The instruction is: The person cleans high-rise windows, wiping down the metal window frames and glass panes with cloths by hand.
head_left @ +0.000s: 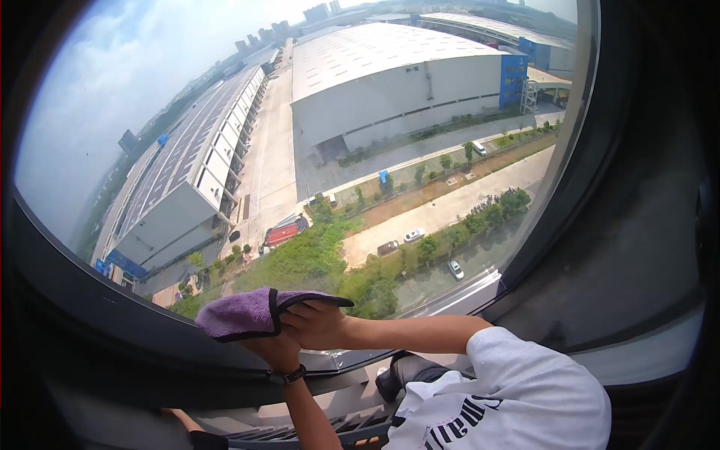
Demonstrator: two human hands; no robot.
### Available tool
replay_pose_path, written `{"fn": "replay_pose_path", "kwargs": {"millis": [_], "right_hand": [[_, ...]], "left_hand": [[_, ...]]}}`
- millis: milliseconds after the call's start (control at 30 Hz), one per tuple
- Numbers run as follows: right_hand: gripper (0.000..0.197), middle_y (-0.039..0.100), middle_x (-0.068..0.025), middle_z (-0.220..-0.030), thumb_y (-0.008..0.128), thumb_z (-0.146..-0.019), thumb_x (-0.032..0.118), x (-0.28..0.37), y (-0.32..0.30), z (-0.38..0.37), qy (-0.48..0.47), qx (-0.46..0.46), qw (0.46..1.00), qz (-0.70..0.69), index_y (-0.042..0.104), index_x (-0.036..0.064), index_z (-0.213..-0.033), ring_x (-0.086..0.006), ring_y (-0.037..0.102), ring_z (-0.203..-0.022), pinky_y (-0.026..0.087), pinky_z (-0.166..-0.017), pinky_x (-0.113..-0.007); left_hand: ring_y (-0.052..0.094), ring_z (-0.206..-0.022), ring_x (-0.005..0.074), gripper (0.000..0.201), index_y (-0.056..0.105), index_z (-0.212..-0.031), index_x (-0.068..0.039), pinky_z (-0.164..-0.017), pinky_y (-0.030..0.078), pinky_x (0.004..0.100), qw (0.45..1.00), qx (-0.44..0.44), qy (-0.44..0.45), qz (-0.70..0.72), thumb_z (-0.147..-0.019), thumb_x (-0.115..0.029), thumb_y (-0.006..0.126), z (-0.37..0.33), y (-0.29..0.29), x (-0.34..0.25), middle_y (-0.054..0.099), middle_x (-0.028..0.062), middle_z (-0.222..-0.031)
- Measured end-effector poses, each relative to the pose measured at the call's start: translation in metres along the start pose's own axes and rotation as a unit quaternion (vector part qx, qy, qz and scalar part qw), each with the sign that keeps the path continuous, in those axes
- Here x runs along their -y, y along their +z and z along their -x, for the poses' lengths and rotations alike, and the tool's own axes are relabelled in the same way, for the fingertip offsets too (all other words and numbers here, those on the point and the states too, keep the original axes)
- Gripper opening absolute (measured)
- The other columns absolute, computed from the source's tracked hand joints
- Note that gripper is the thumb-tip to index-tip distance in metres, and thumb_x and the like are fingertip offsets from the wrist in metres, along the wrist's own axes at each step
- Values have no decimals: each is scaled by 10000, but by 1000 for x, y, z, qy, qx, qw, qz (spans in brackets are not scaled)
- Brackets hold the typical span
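Note:
A purple microfibre cloth (238, 313) with black edging is bunched at the lower edge of a large window (420, 187). My right hand (313, 324) is closed on its right part, the fingers bent over the black border. Just below, my left hand (276, 349) reaches up into the cloth, which covers its fingers. A dark watch (286, 374) is on the left wrist. The two hands touch or overlap. Whether the cloth presses on the glass or the frame, I cannot tell.
A dark window frame (112, 304) curves below and beside the glass. Slatted dark railing (330, 429) shows beneath my arms. At the lower left is part of a bare limb (182, 420) with black fabric. Outside, far below, stand large warehouses (390, 75), trees and parked cars.

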State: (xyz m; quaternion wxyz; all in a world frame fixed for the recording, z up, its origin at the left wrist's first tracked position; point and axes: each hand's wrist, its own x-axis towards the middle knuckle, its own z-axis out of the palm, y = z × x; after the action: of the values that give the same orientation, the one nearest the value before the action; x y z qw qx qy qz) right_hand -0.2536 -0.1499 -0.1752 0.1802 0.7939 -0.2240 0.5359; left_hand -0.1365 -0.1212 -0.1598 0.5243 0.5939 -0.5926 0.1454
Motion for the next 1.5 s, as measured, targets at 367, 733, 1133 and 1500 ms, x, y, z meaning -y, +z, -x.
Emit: {"fn": "replay_pose_path", "kwargs": {"millis": [367, 733, 1133, 1500], "right_hand": [[348, 559, -80, -1164, 560, -692, 248, -9, -21, 3, 42, 41, 995, -85, 619, 127, -1013, -234, 482, -1124, 297, -976, -358], [450, 543, -107, -1187, 545, -768, 341, -117, -177, 12, 187, -41, 955, 227, 577, 102, -1148, -296, 449, -1168, 236, -1018, -470], [433, 521, -165, -1261, 496, -826, 336, -81, -133, -119, 21, -54, 970, 236, 575, 76, -1163, -352, 399, -1264, 233, -1046, -536], [471, 544, -54, -1248, 542, -805, 276, 4, -52, -112, -3, 31, 997, 69, 544, 101, -1243, -188, 430, -1238, 159, -1086, -375]], "left_hand": [[445, -1155, 384, 474, 508, -1189, 51, -1041, 246, 467, 972, -4, -116, 203, -834, -262, 541, -3, 5, -69, 515, 242, -1206], [313, -1270, 477, 510, 572, -1132, -28, -1000, 211, 624, 907, 164, 369, 119, -763, -378, 620, -43, 56, -252, 515, 200, -1206], [302, -1289, 477, 664, 370, -1345, 70, -1073, 213, 525, 973, 23, 211, 90, -855, -343, 541, -63, 6, -162, 408, 279, -1346], [414, -1218, 372, 659, 393, -1336, 37, -1006, 333, 440, 989, 9, 36, 141, -796, -234, 655, -24, -55, -71, 429, 237, -1317]]}}
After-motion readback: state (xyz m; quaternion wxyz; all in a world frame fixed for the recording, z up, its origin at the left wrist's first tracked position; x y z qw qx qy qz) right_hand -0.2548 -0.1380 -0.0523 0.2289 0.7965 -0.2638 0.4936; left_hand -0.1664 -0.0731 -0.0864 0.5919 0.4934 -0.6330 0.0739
